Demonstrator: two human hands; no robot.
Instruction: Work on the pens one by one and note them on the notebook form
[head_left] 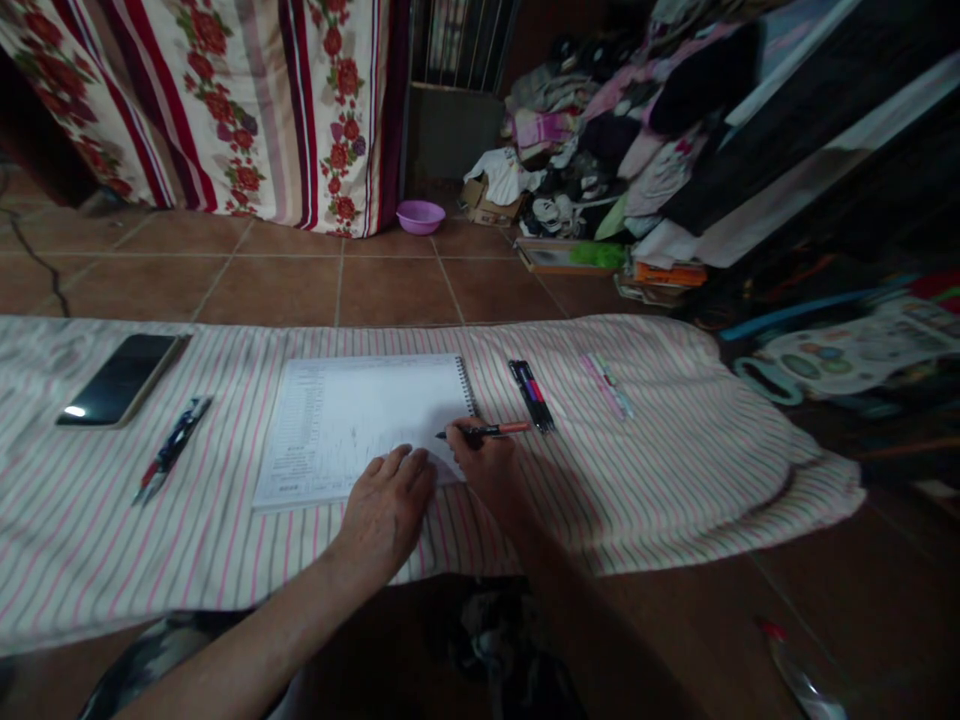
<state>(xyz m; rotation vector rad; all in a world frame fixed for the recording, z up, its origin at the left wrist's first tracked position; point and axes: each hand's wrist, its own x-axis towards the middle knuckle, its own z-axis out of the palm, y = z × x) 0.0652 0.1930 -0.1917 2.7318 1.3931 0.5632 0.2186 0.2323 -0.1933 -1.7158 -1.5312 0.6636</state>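
A spiral-bound notebook lies on the striped cloth, its coil along the right side. Printed text and faint marks show on the page. My left hand rests on the lower edge of the page, palm down with fingers laid out, holding nothing. Between the fingers of my right hand is a pen with a dark tip and an orange-brown end. Its tip points left, over the lower right of the page; whether it touches the paper I cannot tell.
Left of the notebook lie a phone and several pens. To its right are dark pens and slim pastel pens. Beyond the striped cloth, a purple basin and piled clothes sit on the tiled floor.
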